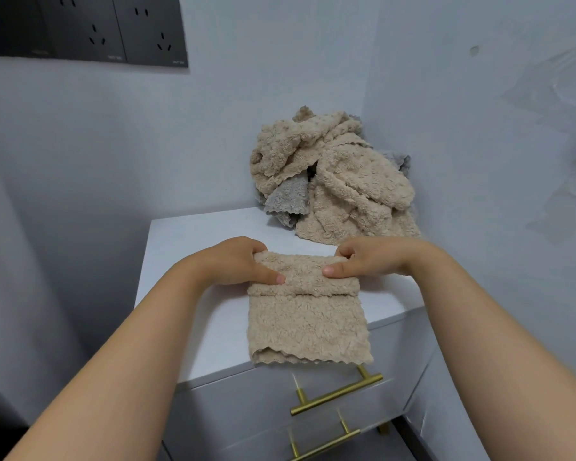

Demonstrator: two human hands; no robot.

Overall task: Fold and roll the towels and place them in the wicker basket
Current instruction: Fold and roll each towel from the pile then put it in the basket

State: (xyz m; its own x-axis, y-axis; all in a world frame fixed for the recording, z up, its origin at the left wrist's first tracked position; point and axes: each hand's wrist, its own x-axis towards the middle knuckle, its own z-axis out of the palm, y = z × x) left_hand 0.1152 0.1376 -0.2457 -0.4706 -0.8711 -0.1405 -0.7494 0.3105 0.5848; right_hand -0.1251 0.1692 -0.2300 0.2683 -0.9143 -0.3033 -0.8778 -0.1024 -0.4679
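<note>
Both forearms [130,361] reach forward over the white cabinet [193,294], whose back corner holds a heap of loose towels [333,174]; no basket shows. Near its front edge lies the folded beige towel [308,321], its far end turned into a short roll whose long axis runs left to right, the flat remainder stretching toward the person. The left hand [236,261] and the right hand [369,257] each pinch one end of that roll, thumbs on top, equally near.
</note>
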